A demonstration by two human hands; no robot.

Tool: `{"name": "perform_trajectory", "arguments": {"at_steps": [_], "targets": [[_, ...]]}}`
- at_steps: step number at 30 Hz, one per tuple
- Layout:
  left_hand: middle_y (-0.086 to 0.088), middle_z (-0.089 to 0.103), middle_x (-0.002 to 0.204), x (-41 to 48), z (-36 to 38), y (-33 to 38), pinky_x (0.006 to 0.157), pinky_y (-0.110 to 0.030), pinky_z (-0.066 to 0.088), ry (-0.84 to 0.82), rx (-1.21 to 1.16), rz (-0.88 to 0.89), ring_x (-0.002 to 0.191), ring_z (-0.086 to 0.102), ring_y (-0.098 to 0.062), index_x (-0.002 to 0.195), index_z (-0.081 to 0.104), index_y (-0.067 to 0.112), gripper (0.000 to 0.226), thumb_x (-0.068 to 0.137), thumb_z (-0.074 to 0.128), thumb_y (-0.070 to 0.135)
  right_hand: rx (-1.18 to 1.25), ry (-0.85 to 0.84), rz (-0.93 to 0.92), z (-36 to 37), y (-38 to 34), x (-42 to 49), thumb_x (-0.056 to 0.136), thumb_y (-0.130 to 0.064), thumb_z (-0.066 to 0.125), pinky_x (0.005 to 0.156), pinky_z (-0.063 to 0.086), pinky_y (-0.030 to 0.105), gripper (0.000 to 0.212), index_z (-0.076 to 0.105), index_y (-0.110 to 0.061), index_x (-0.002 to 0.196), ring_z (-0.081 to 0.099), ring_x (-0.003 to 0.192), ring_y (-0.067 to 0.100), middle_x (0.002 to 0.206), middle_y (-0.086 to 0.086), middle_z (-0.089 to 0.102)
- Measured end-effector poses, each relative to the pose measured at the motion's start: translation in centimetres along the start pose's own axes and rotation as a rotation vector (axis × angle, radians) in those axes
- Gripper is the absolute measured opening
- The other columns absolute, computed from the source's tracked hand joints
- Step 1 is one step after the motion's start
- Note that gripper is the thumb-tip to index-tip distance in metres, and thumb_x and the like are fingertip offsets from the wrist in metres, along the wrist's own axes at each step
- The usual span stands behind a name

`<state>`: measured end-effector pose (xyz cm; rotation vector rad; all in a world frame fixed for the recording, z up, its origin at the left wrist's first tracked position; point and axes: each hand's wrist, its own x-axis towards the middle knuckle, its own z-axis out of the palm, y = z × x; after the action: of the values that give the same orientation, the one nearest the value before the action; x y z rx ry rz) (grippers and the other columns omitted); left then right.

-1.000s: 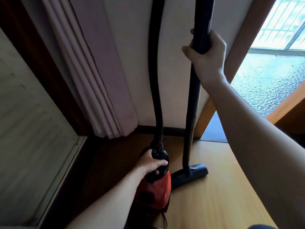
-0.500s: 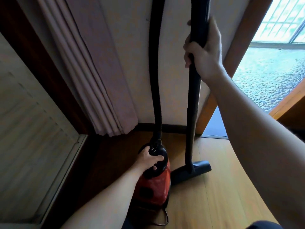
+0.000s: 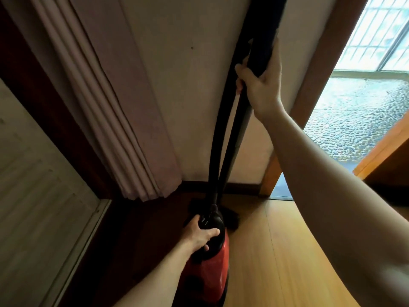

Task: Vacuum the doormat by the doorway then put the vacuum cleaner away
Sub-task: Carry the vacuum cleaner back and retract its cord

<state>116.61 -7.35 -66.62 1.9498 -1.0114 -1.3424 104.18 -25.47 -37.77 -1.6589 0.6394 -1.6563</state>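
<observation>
A red vacuum cleaner [image 3: 210, 269] with a black top stands on end on the wooden floor in the room corner. My left hand [image 3: 200, 234] grips its black handle. A black hose [image 3: 218, 140] rises from it along the wall. My right hand [image 3: 261, 83] is wrapped around the black wand [image 3: 263, 47], holding it upright against the wall beside the hose. The floor nozzle [image 3: 231, 216] sits on the floor behind the cleaner, mostly hidden by it. No doormat is in view.
A pleated curtain [image 3: 115, 111] hangs at the left of the cream wall [image 3: 188, 96]. A pale panelled door [image 3: 33, 207] lies at far left. At right a wooden door frame [image 3: 318, 69] opens onto a pebbled floor [image 3: 354, 120] under a barred window.
The wand has swung left, closer to the hose and the wall. The nozzle has moved in behind the cleaner. Both hands keep their grips.
</observation>
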Motion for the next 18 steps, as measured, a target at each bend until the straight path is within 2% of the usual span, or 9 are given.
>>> {"name": "perform_trajectory", "arguments": {"at_steps": [3, 7, 9, 11, 13, 15, 18], "targets": [[-0.002, 0.067, 0.090, 0.6, 0.0, 0.6, 0.062, -0.034, 0.059, 0.011, 0.013, -0.008, 0.055, 0.065, -0.019, 0.107, 0.060, 0.021, 0.041, 0.072, 0.079, 0.035, 0.017, -0.010, 0.011, -0.7, 0.5, 0.3, 0.092, 0.002, 0.063, 0.045, 0.043, 0.036, 0.027, 0.047, 0.001, 0.114, 0.047, 0.042, 0.025, 0.070, 0.004, 0.054], [0.001, 0.067, 0.087, 1.1, 0.0, 1.0, 0.064, -0.033, 0.058, 0.018, 0.014, -0.003, 0.050, 0.063, -0.019, 0.103, 0.060, 0.023, 0.037, 0.073, 0.078, 0.036, 0.009, -0.008, 0.161, -0.6, 4.0, -2.6, 0.092, -0.001, 0.070, 0.049, 0.049, 0.029, 0.014, 0.056, -0.003, 0.092, 0.051, 0.045, 0.020, 0.059, 0.004, 0.053], [0.000, 0.068, 0.091, 1.3, 0.0, 0.8, 0.063, -0.033, 0.060, 0.027, 0.007, 0.003, 0.056, 0.067, -0.020, 0.103, 0.062, 0.024, 0.037, 0.072, 0.077, 0.036, -0.018, -0.015, 0.268, -0.5, 6.6, -5.2, 0.092, -0.003, 0.072, 0.056, 0.051, 0.027, 0.017, 0.059, 0.004, 0.084, 0.053, 0.052, 0.019, 0.061, 0.011, 0.053], [0.001, 0.071, 0.092, 1.3, 0.0, 0.6, 0.065, -0.036, 0.063, 0.056, -0.006, 0.018, 0.063, 0.072, -0.022, 0.098, 0.064, 0.026, 0.033, 0.070, 0.077, 0.039, -0.057, -0.026, 0.357, -0.7, 8.9, -7.9, 0.093, -0.010, 0.073, 0.064, 0.052, 0.026, 0.030, 0.059, 0.014, 0.082, 0.056, 0.059, 0.020, 0.065, 0.017, 0.056], [0.003, 0.073, 0.088, 1.4, 0.2, 0.2, 0.065, -0.033, 0.063, 0.093, -0.019, 0.040, 0.064, 0.074, -0.022, 0.093, 0.066, 0.028, 0.025, 0.073, 0.076, 0.039, -0.084, -0.026, 0.418, -0.6, 10.5, -9.9, 0.095, -0.018, 0.072, 0.070, 0.052, 0.027, 0.037, 0.060, 0.014, 0.079, 0.058, 0.061, 0.020, 0.066, 0.019, 0.059], [0.005, 0.073, 0.085, 1.2, 0.5, -0.1, 0.063, -0.029, 0.059, 0.132, -0.020, 0.069, 0.061, 0.073, -0.019, 0.089, 0.067, 0.030, 0.015, 0.078, 0.074, 0.037, -0.095, -0.010, 0.446, -0.3, 11.1, -10.6, 0.095, -0.019, 0.071, 0.066, 0.051, 0.029, 0.040, 0.059, 0.013, 0.076, 0.056, 0.058, 0.022, 0.064, 0.019, 0.057], [0.008, 0.073, 0.078, 1.0, 0.9, -0.8, 0.068, -0.032, 0.059, 0.247, -0.030, 0.128, 0.070, 0.072, -0.017, 0.085, 0.068, 0.033, 0.015, 0.073, 0.071, 0.043, -0.098, -0.004, 0.446, -0.2, 10.9, -10.1, 0.097, -0.014, 0.068, 0.056, 0.047, 0.029, 0.039, 0.055, 0.016, 0.076, 0.050, 0.053, 0.024, 0.062, 0.020, 0.053]]}}
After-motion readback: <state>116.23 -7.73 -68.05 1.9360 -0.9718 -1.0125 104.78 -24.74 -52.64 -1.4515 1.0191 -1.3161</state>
